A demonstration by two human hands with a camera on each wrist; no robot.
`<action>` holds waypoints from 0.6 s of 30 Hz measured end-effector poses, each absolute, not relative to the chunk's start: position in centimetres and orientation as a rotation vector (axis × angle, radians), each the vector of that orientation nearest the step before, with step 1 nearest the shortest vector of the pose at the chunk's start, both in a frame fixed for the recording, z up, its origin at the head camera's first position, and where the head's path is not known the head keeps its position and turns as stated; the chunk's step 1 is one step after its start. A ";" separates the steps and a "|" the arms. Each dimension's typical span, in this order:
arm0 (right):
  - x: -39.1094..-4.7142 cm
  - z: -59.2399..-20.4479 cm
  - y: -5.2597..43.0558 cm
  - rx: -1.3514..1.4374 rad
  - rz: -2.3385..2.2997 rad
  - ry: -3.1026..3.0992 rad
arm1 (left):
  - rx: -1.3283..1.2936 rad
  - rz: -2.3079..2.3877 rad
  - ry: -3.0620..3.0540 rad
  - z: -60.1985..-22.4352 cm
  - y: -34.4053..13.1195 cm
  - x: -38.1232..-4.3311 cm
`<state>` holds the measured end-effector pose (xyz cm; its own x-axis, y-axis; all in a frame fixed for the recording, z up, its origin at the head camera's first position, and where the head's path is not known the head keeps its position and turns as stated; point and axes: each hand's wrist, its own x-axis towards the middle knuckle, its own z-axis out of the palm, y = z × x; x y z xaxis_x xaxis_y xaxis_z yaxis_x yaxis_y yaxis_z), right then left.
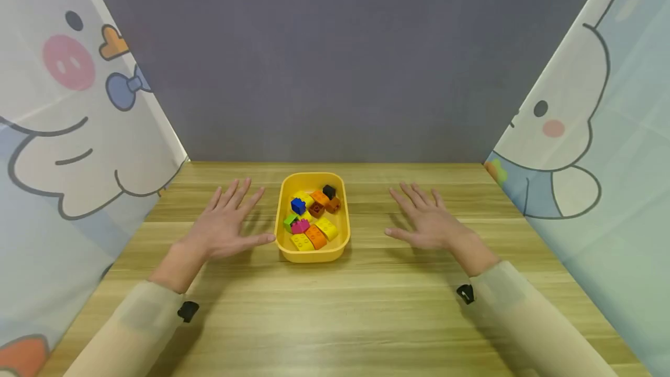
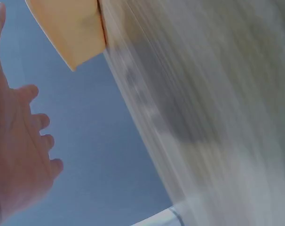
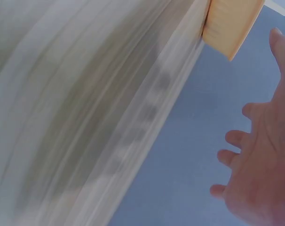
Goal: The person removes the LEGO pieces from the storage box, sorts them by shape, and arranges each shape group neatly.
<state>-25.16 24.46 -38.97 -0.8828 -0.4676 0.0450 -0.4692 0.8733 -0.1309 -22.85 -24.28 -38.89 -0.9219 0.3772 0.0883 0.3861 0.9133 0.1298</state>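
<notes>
On the wood-grain tabletop (image 1: 324, 319), a little left of its middle, a rounded yellow tray (image 1: 314, 256) holding toy bricks, nearer the left hand (image 1: 222, 230) than the right hand (image 1: 430, 224). To the left of the tray, left hand spread wide and palm down, with thumb (image 1: 257, 241) stretched toward the rim — close beside it in the head view, plainly apart in the left wrist view. Well apart on the other side, right hand likewise spread wide, with thumb angled back toward the tray. Inside, at the far right corner, a black brick (image 1: 328, 191); near it, an orange brick (image 1: 320, 197) and a brown brick (image 1: 316, 210). Along the left wall, a blue brick (image 1: 298, 206); closer in, a green brick (image 1: 288, 222) just beside a magenta brick (image 1: 300, 227). At the near end — yellow, orange and yellow bricks (image 1: 316, 237) in a slanting row. On both arms, pale sleeves (image 1: 131, 327). Behind the tabletop, a dark grey wall (image 1: 335, 63); at either side, cloth panels (image 1: 560, 74) printed with white cartoon figures.
</notes>
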 end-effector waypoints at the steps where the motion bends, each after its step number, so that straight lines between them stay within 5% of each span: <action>1: -25.2 -39.0 24.3 0.767 0.232 -3.017 | -0.614 -0.260 -3.019 -38.9 -24.2 -22.9; 18: -28.4 -38.6 14.5 1.103 0.713 -2.843 | -0.787 -1.050 -3.151 -41.5 -23.5 -26.5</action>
<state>-28.37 14.47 -38.60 -0.7518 -0.6372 0.1698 -0.6419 0.6481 -0.4098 -26.47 -23.49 -41.52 -0.8588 0.5007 -0.1087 0.3354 0.7098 0.6194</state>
